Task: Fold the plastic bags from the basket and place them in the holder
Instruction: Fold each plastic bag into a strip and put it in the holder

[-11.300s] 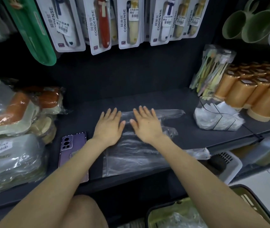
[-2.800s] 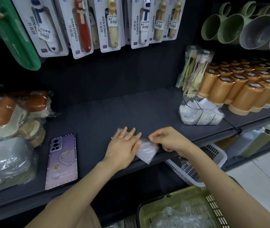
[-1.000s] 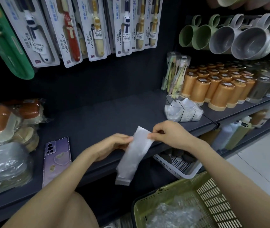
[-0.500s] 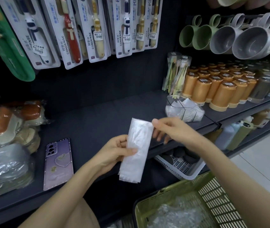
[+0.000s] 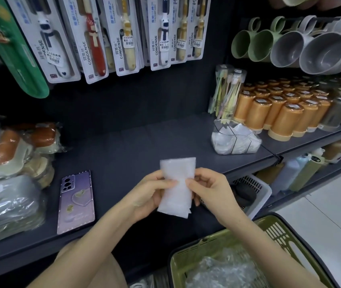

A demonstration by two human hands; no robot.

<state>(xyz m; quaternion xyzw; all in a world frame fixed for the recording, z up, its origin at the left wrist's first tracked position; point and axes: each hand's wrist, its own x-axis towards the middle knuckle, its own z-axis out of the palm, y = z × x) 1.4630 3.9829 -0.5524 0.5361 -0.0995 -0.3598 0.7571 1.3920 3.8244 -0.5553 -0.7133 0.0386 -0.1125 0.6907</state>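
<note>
Plastic bag, folded into a narrow upright strip, is held in the air over the front edge of the shelf. Your left hand pinches its left edge and your right hand pinches its right. The holder stands further right on the shelf; the basket of loose bags sits below you

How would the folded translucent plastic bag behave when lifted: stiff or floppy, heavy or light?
The folded translucent plastic bag is likely semi-stiff: its top stands unsupported above the left hand and right hand. Probably light: a pinch holds it.
</note>
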